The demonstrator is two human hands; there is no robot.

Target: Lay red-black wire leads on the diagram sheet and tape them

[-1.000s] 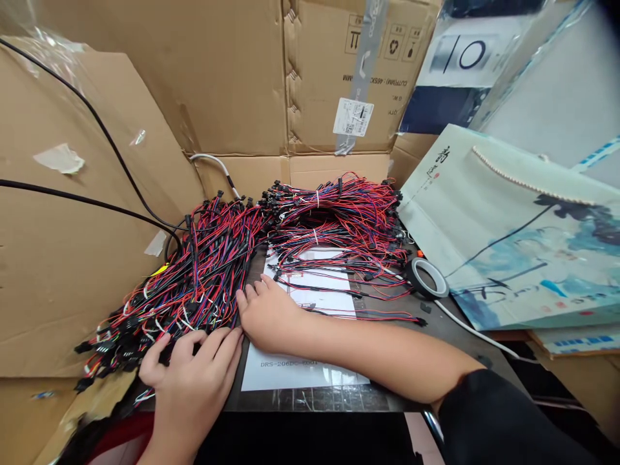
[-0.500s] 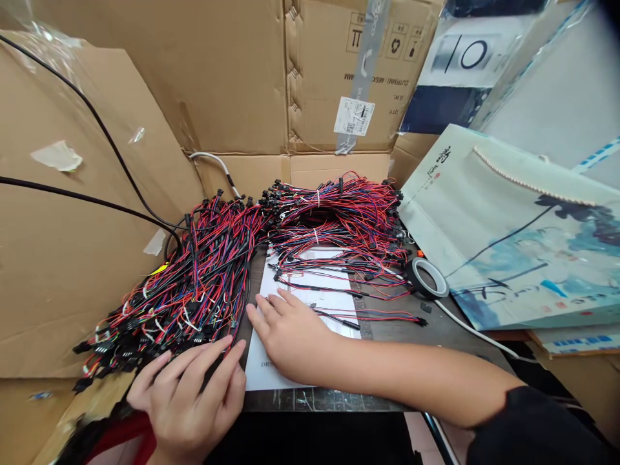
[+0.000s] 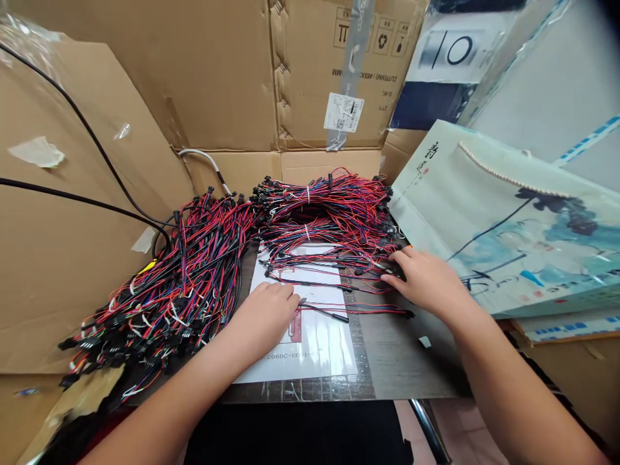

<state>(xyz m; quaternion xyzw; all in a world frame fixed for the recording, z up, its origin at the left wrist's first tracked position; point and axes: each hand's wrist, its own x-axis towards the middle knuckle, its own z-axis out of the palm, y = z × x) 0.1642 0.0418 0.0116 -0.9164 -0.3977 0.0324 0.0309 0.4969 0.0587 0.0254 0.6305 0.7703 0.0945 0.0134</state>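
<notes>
My left hand point(image 3: 269, 314) rests on the printed sheet point(image 3: 324, 361), its fingers bent and close together. Its fingertips are at the left end of a loose red-and-black wire harness point(image 3: 358, 307); whatever they grip is hidden. Over at the right ends of the wires, my right hand point(image 3: 426, 278) reaches in with thumb and forefinger apart. Dark connectors lie by its fingertips, and nothing plainly shows in its grasp. Another thin harness point(image 3: 320, 285) stretches across the sheet between the hands.
Tied wire bundles point(image 3: 334, 200) are stacked at the back. A large heap of harnesses point(image 3: 194, 271) covers the left side. A paper gift bag point(image 3: 504, 219) leans at the right; cardboard walls point(image 3: 227, 77) enclose the back. A small white scrap point(image 3: 425, 341) lies near the front right.
My left hand has moved from the front left onto the sheet. My right hand has left the sheet and moved right to the wire ends, where it now hides the black tape roll.
</notes>
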